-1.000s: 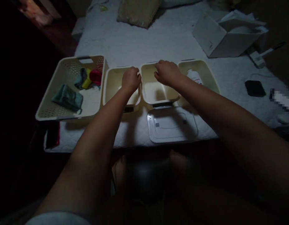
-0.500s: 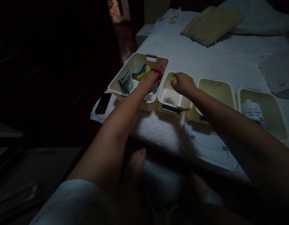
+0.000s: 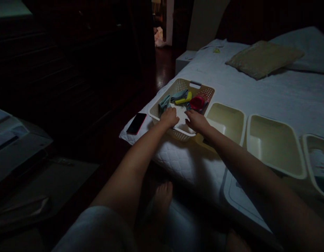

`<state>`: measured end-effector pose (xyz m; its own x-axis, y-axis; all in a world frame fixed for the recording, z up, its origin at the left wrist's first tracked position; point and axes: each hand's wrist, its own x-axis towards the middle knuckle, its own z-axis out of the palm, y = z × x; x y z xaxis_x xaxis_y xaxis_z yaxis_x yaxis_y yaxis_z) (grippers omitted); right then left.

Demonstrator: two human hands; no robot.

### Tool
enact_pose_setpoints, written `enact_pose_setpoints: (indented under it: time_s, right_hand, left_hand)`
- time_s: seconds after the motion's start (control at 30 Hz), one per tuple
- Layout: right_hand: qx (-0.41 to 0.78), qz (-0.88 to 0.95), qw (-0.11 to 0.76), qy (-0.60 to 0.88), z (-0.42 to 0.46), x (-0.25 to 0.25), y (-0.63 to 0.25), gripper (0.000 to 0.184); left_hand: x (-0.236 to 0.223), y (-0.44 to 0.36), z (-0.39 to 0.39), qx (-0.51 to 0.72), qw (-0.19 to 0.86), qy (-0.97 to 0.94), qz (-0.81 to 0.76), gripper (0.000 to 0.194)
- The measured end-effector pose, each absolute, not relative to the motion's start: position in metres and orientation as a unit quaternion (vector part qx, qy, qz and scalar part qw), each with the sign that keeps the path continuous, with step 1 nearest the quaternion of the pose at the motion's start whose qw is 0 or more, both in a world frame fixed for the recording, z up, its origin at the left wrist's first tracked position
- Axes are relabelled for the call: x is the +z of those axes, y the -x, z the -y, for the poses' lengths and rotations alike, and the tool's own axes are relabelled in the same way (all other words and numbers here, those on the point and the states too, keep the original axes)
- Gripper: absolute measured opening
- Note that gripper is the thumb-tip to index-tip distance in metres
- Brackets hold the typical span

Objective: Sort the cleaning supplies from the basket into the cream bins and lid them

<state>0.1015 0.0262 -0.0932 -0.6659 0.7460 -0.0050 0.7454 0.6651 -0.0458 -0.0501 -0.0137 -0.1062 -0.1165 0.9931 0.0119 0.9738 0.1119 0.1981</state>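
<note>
Perf. basket [image 3: 181, 135] is set on near L corner of bed [image 3: 175, 159], directly ahead of both hands. Long axis judged to be run away from the body, w/ a lean to R; far short end, marked by grey clip [image 3: 195, 84], is pointed twd head of bed. Near short end is faced twd the wearer.

L hand [image 3: 170, 118] is held over near rim, approx. mid; fingers are curled, but whether rim is gripped can't be told (poor light). R hand [image 3: 196, 121] is held at near R corner, thumb & fingers parted, nothing seen between; contact w/ rim unclear. Near end is thus flanked by both; neither arm clearly nearer.

Inside basket: folded cloth [image 3: 164, 103] is placed just beyond L hand, at L wall; 2nd cloth [image 3: 179, 95] & yellow item [image 3: 184, 99] farther back; yellow's long axis is slanted up to R. Red item [image 3: 197, 102] is found just beyond R hand, R side.

Cream bin [image 3: 239, 120] is stood just R of basket, partly hidden by R forearm. Phone [image 3: 136, 123] is laid flat, L of basket.
</note>
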Motion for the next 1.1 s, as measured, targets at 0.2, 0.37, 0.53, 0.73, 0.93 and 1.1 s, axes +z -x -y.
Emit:
enact_pose_setpoints:
  time_s: [0.2,0.37,0.53,0.73,0.93,1.1]
  right_hand:
    - [-0.016,0.913,-0.136,0.384,-0.033,-0.105,-0.096,0.044]
    - [-0.052,0.919,-0.183,0.345,-0.029,-0.111,-0.089,0.041]
    - [-0.029,0.922,-0.195,0.333,-0.03,-0.114,-0.077,0.039]
    - [0.012,0.898,-0.271,0.347,-0.038,-0.127,-0.072,0.047]
    - [0.044,0.891,-0.248,0.378,-0.047,-0.138,-0.071,0.035]
    - [0.077,0.89,-0.169,0.417,-0.051,-0.135,-0.069,0.036]
  left_hand:
    - [-0.107,0.049,0.013,0.061,0.084,-0.66,-0.744,0.046]
    - [-0.108,0.05,0.012,0.049,0.111,-0.652,-0.748,0.047]
    - [-0.108,0.05,0.011,0.047,0.125,-0.645,-0.753,0.048]
    - [-0.11,0.05,0.011,0.043,0.124,-0.641,-0.756,0.046]
    - [-0.111,0.049,0.01,0.042,0.127,-0.632,-0.763,0.046]
    - [-0.108,0.047,0.012,0.038,0.128,-0.627,-0.767,0.041]
